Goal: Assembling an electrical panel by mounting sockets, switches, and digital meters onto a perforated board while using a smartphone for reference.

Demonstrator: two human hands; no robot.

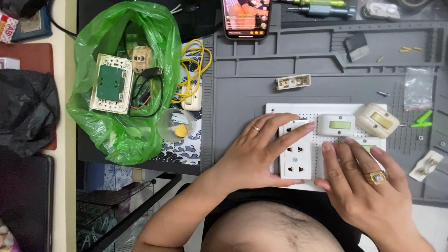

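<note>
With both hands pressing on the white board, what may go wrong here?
1. The cream switch module sits at the perforated board's corner; a push from the right hand might tip it off.
2. Small loose screws on the grey mat could scatter if the board slides.

A grey silicone work mat (326, 88) covers the desk. On it lies a white perforated board (322, 109). Above the board sits a small cream terminal block (293, 82); up and right of the board lie a clear plastic bag (418, 87) and green tweezers (423, 119). A phone (246, 17) rests at the mat's top edge.
</note>
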